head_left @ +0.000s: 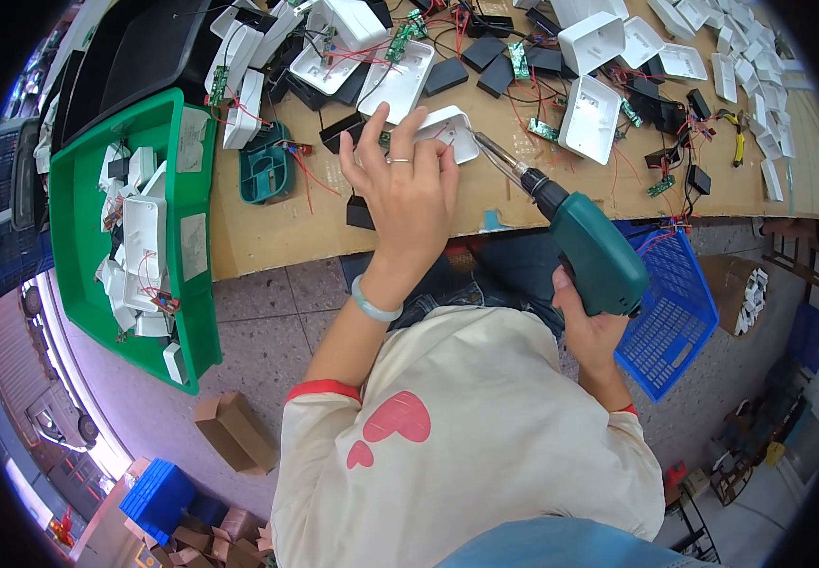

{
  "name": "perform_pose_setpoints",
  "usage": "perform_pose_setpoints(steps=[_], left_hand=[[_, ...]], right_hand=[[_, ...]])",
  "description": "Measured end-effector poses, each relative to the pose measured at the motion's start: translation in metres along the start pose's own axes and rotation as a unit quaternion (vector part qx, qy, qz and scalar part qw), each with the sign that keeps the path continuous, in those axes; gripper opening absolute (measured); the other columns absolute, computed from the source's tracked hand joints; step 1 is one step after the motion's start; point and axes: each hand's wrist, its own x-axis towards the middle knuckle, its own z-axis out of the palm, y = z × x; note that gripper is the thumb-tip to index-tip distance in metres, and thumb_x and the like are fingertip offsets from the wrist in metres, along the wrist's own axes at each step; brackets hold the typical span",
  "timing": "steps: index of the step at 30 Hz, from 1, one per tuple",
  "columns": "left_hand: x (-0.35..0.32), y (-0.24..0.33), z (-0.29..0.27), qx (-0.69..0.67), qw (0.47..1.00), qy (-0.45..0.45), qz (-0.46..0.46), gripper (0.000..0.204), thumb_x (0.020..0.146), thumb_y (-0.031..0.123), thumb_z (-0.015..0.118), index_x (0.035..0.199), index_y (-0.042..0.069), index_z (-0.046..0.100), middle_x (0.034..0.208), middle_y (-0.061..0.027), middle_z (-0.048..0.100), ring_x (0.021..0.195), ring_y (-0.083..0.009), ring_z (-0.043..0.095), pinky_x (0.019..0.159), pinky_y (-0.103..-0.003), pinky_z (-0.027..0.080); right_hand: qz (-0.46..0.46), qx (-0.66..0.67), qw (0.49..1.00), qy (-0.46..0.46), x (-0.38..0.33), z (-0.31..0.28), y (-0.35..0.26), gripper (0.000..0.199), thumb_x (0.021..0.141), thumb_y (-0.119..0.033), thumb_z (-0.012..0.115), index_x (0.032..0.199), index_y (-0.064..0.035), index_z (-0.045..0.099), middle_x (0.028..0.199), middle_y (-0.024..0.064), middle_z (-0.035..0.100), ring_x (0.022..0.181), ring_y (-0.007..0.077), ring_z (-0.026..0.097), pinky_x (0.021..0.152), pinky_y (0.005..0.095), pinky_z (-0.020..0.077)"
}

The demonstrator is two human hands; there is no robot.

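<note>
My right hand [587, 317] is wrapped round the grip of a green pistol-shaped soldering gun [604, 254]. The gun's long metal tip points up and left, close to the rim of a small white plastic housing [459, 142]. Over the left side of that housing is my left hand [397, 185], fingers spread and bent a little, a ring on one of them. It partly covers the housing, and whether a fingertip touches it I cannot tell. Black boxes [360, 212] lie beside and under this hand. A larger white housing [395, 83] sits just beyond the fingers.
Green circuit boards [519, 61], red wires and white housings [590, 117] crowd the far side of the cardboard-covered table [334, 248]. A teal divided holder [267, 163] and a green crate [203, 327] of parts stand left. Yellow-handled cutters [738, 147] lie right, above a blue basket [672, 327].
</note>
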Motion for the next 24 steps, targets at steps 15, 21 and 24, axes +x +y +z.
perform_pose_setpoints(steps=[15,21,24], left_hand=[[-0.001,0.004,0.006,0.033,0.999,0.026,-0.002,0.012,0.080,0.013,0.076,0.080,0.007,0.065,0.126,-0.0055,0.063,0.132,-0.0353,0.049,0.112,-0.067,0.021],[0.000,0.005,0.006,0.033,0.999,0.028,-0.011,0.011,0.080,0.013,0.076,0.078,0.007,0.067,0.124,-0.0044,0.065,0.130,-0.0342,0.051,0.112,-0.067,0.023],[0.000,0.006,0.006,0.036,0.999,0.028,-0.015,0.011,0.080,0.013,0.076,0.077,0.007,0.067,0.123,-0.0036,0.066,0.128,-0.0333,0.052,0.112,-0.067,0.023]], right_hand=[[0.068,0.001,0.998,-0.009,0.001,0.011,0.007,0.017,0.090,0.001,0.073,0.106,0.0034,0.069,0.088,0.0050,0.070,0.072,0.0087,0.062,0.065,0.0241,0.0500],[0.072,-0.026,0.997,-0.013,0.003,0.012,0.006,0.016,0.089,0.000,0.076,0.103,0.0034,0.070,0.091,0.0062,0.073,0.079,0.0105,0.066,0.072,0.0256,0.0521],[0.072,-0.019,0.997,-0.008,0.005,0.014,0.003,0.016,0.089,-0.001,0.075,0.103,0.0034,0.070,0.091,0.0063,0.073,0.079,0.0105,0.066,0.072,0.0257,0.0521]])
